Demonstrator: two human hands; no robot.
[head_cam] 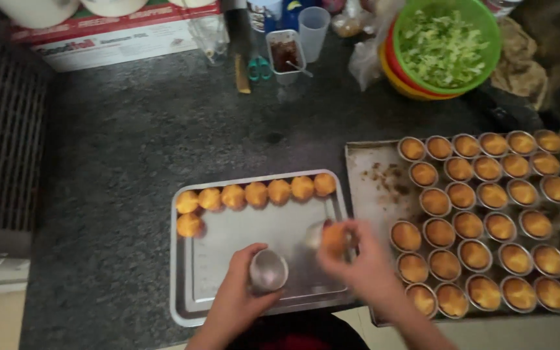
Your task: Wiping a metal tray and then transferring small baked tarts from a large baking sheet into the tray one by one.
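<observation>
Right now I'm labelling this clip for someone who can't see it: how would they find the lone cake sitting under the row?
Start at the shiny steel tray in front of the person, left of the bigger baking sheet packed with cups. A row of unmoulded cakes lines its far edge. The lone cake sits beneath that row's left end, the only one starting a second row.

Both bare forearms are being reached up from the lower edge of the view; the left hand (pixel 244 288) is being held curled, fingers wrapped in a closed grip, wrist straight; the right hand (pixel 358 262), motion-blurred, is being held higher, its fingers pinched together toward the left.
</observation>
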